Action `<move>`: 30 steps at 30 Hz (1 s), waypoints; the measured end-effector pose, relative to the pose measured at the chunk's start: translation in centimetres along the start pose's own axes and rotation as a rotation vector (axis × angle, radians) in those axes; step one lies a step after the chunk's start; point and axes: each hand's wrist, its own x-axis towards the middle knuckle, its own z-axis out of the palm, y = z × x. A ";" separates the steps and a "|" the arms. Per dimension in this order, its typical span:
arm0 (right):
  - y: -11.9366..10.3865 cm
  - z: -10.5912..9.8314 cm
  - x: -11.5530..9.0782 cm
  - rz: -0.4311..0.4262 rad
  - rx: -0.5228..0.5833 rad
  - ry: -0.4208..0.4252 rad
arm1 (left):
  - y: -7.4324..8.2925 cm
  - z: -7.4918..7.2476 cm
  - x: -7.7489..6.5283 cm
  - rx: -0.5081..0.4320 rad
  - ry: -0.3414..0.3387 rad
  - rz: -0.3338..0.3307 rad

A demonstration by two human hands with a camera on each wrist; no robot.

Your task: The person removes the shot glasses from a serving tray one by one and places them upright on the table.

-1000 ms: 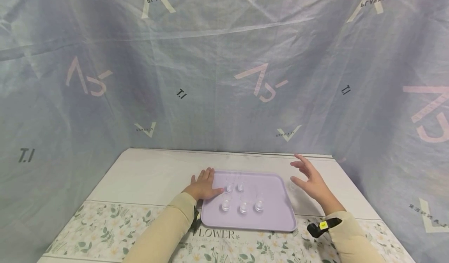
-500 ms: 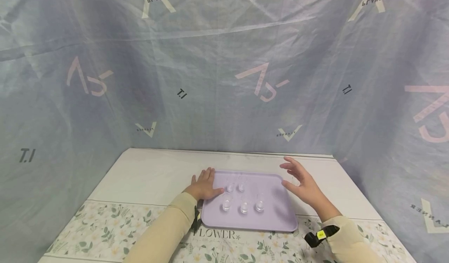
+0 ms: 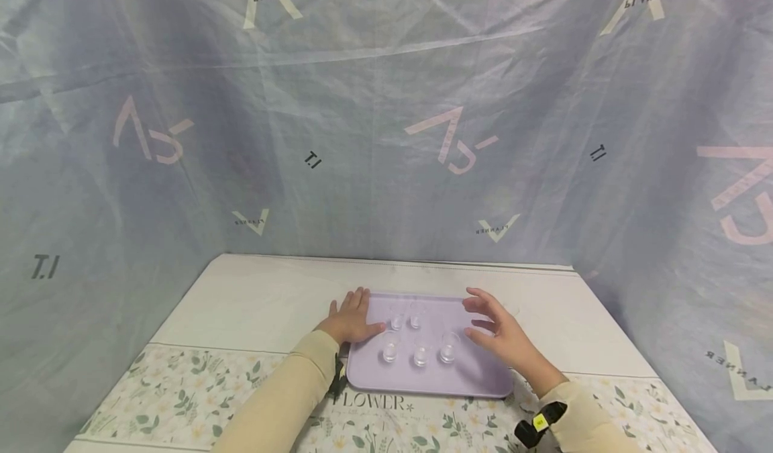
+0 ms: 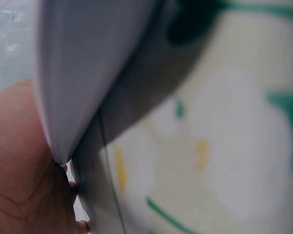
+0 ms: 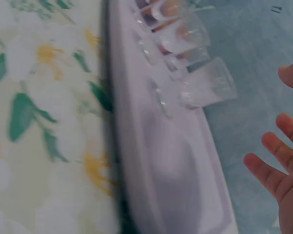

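Several small clear cups stand on a lilac tray. Of the nearer ones, the rightmost cup is closest to my right hand, which hovers above the tray's right part. Its fingers are spread and loosely bent, with a gap to the thumb and nothing held. At the tray's left side rests my left hand, fingers straight along the edge and thumb over the rim. In the right wrist view, a clear cup stands apart from the fingertips. The left wrist view shows the tray's rim against the hand.
A white tabletop lies behind and beside the tray. Along the front runs a floral strip of cloth or paper. Grey-blue printed sheeting hangs around the back and both sides.
My right hand has moved left and lower, from beyond the tray's right edge to above it near the rightmost front cup. My left hand and the cups stay in place.
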 end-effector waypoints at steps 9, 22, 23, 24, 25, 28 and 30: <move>0.9 1.7 -0.9 0.048 0.119 -0.089 | 0.9 -1.4 -1.3 0.011 -0.018 0.010; 1.5 3.7 -1.9 0.136 0.147 -0.108 | 0.6 -1.0 -0.8 0.007 -0.041 -0.009; 1.5 3.8 -1.9 0.135 0.146 -0.107 | 0.6 -1.0 -0.8 0.009 -0.038 -0.008; 1.5 3.9 -2.0 0.134 0.141 -0.104 | 0.6 -0.9 -0.8 0.004 -0.030 -0.004; 1.4 3.9 -2.0 0.137 0.136 -0.099 | 0.7 -1.0 -0.9 0.010 -0.032 -0.002; 1.3 4.1 -2.0 0.127 0.119 -0.083 | 1.1 -1.6 -1.4 0.005 -0.018 0.011; 1.2 4.2 -2.1 0.111 0.106 -0.074 | 1.4 -1.9 -1.8 0.007 -0.021 0.013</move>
